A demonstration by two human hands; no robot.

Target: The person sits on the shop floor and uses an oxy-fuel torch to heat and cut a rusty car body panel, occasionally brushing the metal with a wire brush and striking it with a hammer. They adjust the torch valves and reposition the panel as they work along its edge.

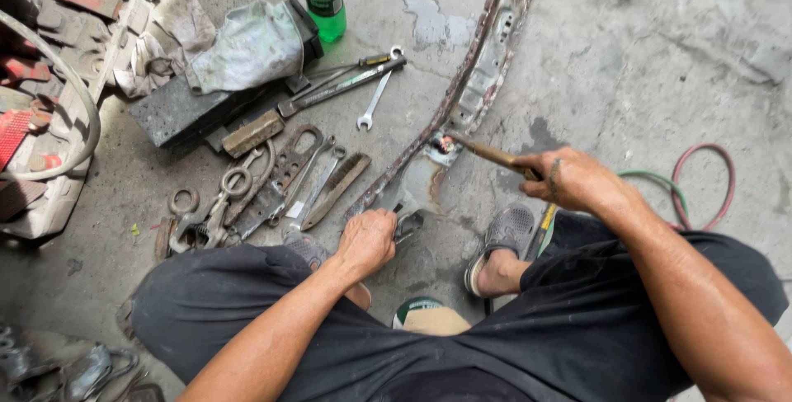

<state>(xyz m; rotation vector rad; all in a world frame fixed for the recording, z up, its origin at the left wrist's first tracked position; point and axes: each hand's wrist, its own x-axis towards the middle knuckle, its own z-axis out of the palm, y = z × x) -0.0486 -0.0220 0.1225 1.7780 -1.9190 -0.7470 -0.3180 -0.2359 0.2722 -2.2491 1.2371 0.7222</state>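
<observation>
Left hand gripping strip – torch perhaps touching

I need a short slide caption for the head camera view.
Squatting person's left hand steadies a rusty curved metal strip while right hand holds a torch.

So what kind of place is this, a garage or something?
Most likely a metalwork or auto-repair workshop. A person squats on a stained concrete floor, the right hand aiming a torch at a rusty curved metal strip steadied by the left hand. Worn pliers and wrenches lie alongside.
</observation>
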